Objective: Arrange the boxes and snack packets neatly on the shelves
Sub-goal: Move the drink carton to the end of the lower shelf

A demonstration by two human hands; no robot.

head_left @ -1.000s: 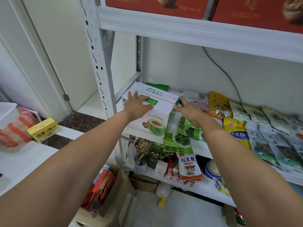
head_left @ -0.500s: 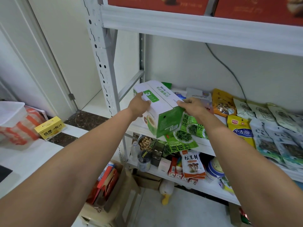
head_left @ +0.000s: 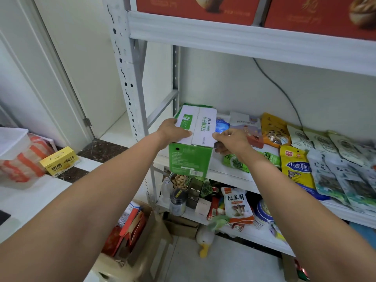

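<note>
White shelf: closed green box, top edges gripped by left hand and right hand; snack packets right of fingers

The green-and-white box reads 只有椰子水 on its white top, with 100 beside it. The small yellow box far left shows 桔梗 and 梨汁. The yellow packet carries 小麦胚, perhaps with a further character hidden. The mushroom packet says 松茸鲜.
</note>
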